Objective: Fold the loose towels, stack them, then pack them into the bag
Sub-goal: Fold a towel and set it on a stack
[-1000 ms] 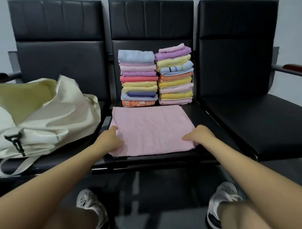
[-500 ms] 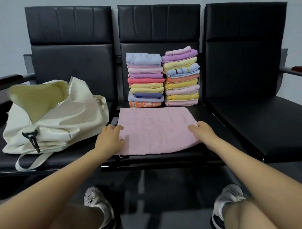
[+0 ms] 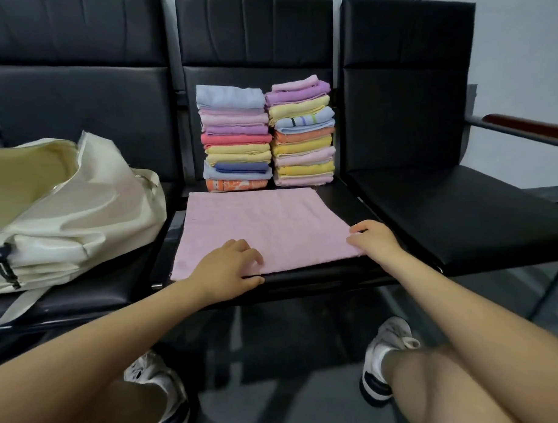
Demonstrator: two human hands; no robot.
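Evenly and softly lit from overhead, with dull sheen on the black seats [image 3: 454,205] at centre and right, only faint shadows under the hands, mild softness throughout, and wide-angle bowing toward the frame's left and right edges.

A pink towel [image 3: 259,228] is spread flat before two folded stacks [image 3: 265,136], the open cream bag [image 3: 81,212] left.
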